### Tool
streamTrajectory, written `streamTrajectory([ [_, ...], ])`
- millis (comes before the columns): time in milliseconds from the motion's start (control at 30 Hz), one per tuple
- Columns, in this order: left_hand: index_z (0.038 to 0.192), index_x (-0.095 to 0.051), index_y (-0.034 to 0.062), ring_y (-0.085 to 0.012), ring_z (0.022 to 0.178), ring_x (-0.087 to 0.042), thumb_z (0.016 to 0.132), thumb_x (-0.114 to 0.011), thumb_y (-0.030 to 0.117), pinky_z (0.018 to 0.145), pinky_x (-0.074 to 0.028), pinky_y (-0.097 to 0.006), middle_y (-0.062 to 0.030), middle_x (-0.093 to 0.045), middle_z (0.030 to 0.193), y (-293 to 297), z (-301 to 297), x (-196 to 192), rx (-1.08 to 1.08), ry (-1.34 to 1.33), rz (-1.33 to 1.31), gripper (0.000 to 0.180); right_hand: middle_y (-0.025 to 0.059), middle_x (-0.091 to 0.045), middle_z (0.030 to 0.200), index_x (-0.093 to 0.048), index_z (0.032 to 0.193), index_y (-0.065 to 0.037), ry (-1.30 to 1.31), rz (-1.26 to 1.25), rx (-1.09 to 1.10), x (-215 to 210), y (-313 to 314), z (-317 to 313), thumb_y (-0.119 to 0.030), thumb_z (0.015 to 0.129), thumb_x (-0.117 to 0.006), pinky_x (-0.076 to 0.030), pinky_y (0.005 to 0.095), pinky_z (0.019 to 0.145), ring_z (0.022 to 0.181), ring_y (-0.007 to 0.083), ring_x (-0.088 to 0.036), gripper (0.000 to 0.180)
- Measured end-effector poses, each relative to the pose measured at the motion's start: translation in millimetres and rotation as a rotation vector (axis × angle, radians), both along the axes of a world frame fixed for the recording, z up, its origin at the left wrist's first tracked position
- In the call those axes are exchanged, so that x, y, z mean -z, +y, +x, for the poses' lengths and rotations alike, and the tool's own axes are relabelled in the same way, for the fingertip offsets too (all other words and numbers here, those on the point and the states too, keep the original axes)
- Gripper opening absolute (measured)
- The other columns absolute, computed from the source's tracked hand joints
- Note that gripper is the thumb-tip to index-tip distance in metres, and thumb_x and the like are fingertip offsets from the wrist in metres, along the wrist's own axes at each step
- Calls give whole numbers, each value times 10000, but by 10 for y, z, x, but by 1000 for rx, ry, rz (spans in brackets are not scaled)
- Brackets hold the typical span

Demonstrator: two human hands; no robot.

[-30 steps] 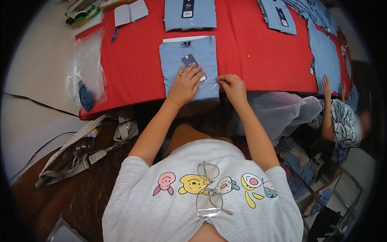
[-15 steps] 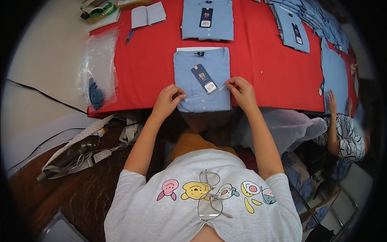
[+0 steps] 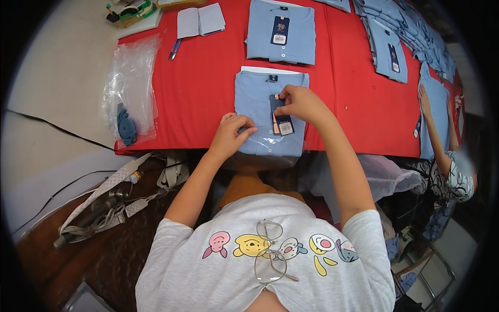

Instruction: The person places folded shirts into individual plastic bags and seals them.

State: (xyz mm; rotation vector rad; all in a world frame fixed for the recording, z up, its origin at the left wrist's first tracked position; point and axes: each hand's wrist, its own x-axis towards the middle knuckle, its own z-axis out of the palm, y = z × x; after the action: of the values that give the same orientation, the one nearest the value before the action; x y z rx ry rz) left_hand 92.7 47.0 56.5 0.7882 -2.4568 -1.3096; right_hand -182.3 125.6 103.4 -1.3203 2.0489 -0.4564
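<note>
In front of me a folded light-blue shirt lies on the red cloth, with white backing showing past its collar. A clear plastic bag covers the shirt's lower part and hangs past the table edge. My left hand is closed at the shirt's left side, thumb and fingers pinching the bag's edge. Over the shirt front, my right hand grips the dark-blue hang tag by its upper part. The tag hangs nearly straight, and a pinkish strip shows along its left side.
Another folded shirt with a tag lies beyond. Flat clear bags are at left with a blue object on them, near an open notebook and pens. At right, a co-worker's hands touch a blue garment.
My right hand has let go of the bag's edge and moved left onto the hang tag, which has turned straighter. The bag now reaches less far up the shirt front.
</note>
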Motion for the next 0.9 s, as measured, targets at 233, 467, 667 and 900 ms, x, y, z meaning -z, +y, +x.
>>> streamTrajectory([
  [233,1108,-662,39,-198,1074,-738,1002,-741,0,1102,-524,-423,-113,-778,1113,110,131,-30,-109,389,679,137,56,-647,814,-680,1151,-42,-58,107,95,277,-113,54,-160,729,-965,-528,371,701,771,197,-662,523],
  [467,1306,-575,18,-155,987,-720,950,-776,-78,930,-577,-308,-92,-723,1016,181,-89,173,-224,292,657,420,4,-635,876,-716,1172,-52,-285,-136,290,248,195,181,-218,773,-961,-469,309,671,732,115,-563,497],
  [667,1289,-632,14,-145,961,-724,952,-795,-33,896,-579,-309,-75,-730,997,267,-80,337,-243,297,573,377,-1,-707,944,-751,1136,-57,-537,-23,140,193,1285,279,-180,874,-907,-435,263,625,694,68,-504,329],
  [900,1138,-699,12,-233,944,-707,1010,-751,64,846,-564,-322,-93,-715,1028,379,-125,239,-162,186,131,148,172,-797,1147,-614,1048,-57,-1316,-41,564,324,1890,564,-45,1060,-685,-556,259,649,697,91,-668,73],
])
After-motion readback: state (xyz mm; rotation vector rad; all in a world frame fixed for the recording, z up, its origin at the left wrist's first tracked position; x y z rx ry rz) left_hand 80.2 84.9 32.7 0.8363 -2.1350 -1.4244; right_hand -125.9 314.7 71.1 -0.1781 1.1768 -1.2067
